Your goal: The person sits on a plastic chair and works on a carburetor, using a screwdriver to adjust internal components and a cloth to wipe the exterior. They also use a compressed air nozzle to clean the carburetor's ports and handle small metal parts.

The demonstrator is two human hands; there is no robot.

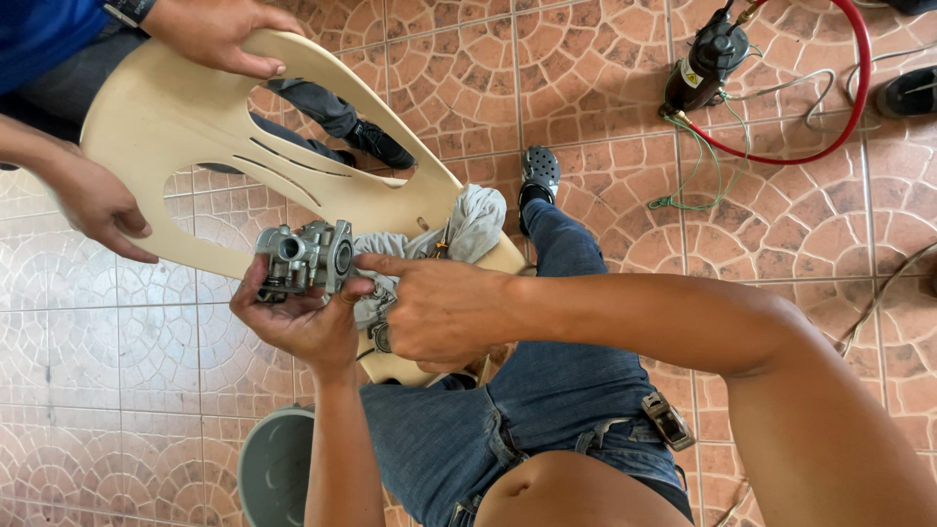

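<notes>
Carburetor [305, 258], grey cast metal: cradled in left hand [298, 317], fingers curled under it. Head view: right hand [439, 310] half-closed, forefinger extended to the body's round port, grey rag [459, 229] behind. Step judged: inspection or cleaning; next move needs fine fingertip work. Beige chair back [176, 117], held by another person's 2 hands, crowds the upper side; open room lies toward the tiled floor [117, 390].

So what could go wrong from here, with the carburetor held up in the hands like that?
1. The carburetor rests only in the left hand, above the tiled floor; a slip could drop it onto hard tile.
2. The right hand points its index finger at the carburetor while bunching a grey rag, so it may not catch a fall in time.
3. Another person's hands hold a beige plastic panel right beside it; a bump could jar the part.
</notes>
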